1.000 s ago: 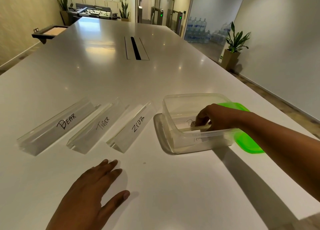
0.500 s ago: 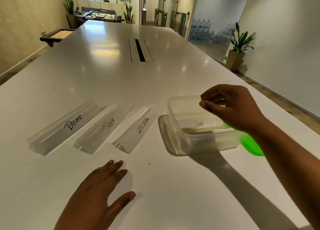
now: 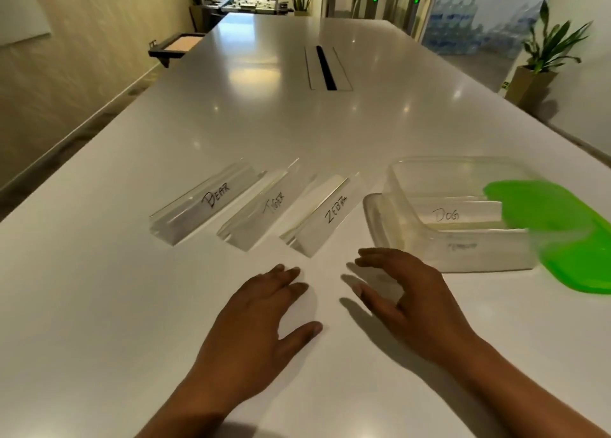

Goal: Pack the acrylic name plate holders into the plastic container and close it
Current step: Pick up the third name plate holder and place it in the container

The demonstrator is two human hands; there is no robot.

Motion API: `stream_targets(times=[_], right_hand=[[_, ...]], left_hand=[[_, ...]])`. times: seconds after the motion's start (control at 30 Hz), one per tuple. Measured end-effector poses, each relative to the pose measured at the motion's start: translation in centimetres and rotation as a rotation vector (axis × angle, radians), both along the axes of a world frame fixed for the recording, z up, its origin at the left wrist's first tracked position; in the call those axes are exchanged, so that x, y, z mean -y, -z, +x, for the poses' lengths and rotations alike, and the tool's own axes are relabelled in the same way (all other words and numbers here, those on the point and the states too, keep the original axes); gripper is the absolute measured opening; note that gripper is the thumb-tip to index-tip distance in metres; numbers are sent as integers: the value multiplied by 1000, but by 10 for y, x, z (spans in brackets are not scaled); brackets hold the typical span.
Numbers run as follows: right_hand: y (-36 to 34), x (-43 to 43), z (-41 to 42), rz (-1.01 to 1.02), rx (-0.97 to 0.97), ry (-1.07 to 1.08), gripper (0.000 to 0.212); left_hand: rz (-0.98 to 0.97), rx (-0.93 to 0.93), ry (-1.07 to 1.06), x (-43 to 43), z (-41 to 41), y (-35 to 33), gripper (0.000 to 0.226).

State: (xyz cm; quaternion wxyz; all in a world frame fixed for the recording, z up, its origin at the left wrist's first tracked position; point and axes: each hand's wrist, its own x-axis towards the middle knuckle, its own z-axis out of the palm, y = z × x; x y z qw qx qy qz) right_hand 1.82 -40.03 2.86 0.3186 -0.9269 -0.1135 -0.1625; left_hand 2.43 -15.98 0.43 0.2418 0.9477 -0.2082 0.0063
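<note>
Right hand (image 3: 401,300) hovers empty, fingers spread, with the ZEBRA holder (image 3: 325,213) at its eleven o'clock; left hand (image 3: 261,332) lies flat, empty. DOG holder (image 3: 463,212) sits in the plastic container (image 3: 413,176). Slick acrylic could slip, or jam crooked against DOG and block the green lid (image 3: 562,232).

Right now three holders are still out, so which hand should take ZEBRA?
Probably the right hand: empty, open, nearest the ZEBRA holder and beside the container. The left hand lies flat.

Clear acrylic and plastic on a glossy white table (image 3: 363,133).
The holders (image 3: 317,213) and container (image 3: 429,173) are seen as transparent; the lid (image 3: 562,232) as shiny green plastic.
</note>
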Motion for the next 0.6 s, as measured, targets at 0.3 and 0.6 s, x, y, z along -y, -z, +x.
stream_targets(times=[0.3,0.6], right_hand=[[22,-10,3,-444,-177,-74,75],[21,-8,2,-472,-195,-78,73]], left_hand=[[36,20,6,-1,0,5,78],[-244,402,-237,-39,38,-22,25]])
